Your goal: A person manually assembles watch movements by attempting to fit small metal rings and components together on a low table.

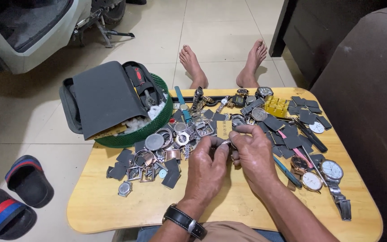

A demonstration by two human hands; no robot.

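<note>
I see my left hand (209, 168) and right hand (252, 150) pinching together one small metal part (226, 143) above the wooden table (113, 206). The green basket (160, 118) contains a grey pouch (106, 96) and tools.

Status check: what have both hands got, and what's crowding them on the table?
Left hand and right hand pinch a small metal watch part together. Loose watch cases crowd left, wristwatches right.

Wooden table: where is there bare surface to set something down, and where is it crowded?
The wooden table is bare along its near edge, left of the left hand, below the watch cases. A smaller bare patch lies between the right hand and the silver watches. The middle and far side, from green basket to dark pads, are crowded.
</note>
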